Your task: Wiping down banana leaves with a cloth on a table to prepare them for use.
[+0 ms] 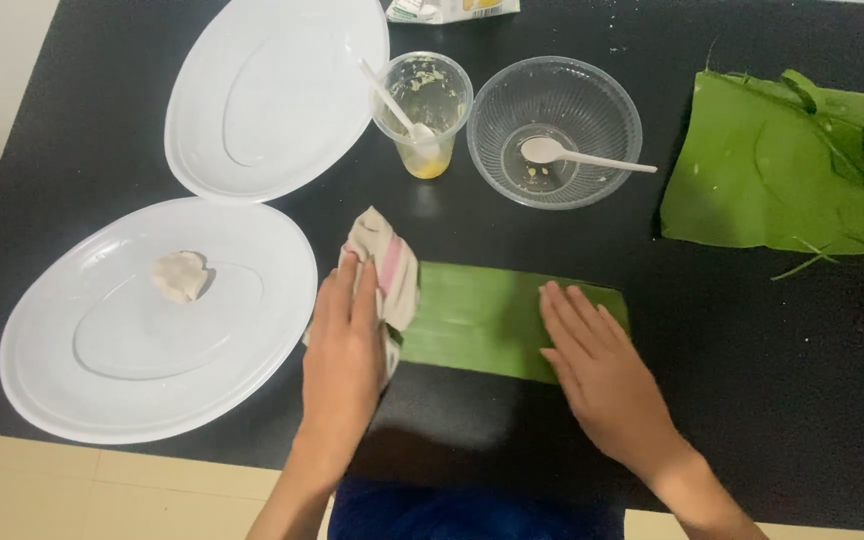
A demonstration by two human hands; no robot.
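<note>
A rectangular piece of green banana leaf [477,318] lies flat on the black table in front of me. My left hand [344,352] presses a crumpled white and pink cloth [388,272] onto the leaf's left end. My right hand [597,365] lies flat, fingers together, on the leaf's right end, holding nothing.
Two white oval plates sit at the left; the near plate [102,380] carries a small lump of dough [180,275], the far plate [272,95] is bare. A plastic cup [422,110] with a spoon, a clear bowl [554,130] with a spoon, and larger leaf pieces [787,165] lie behind.
</note>
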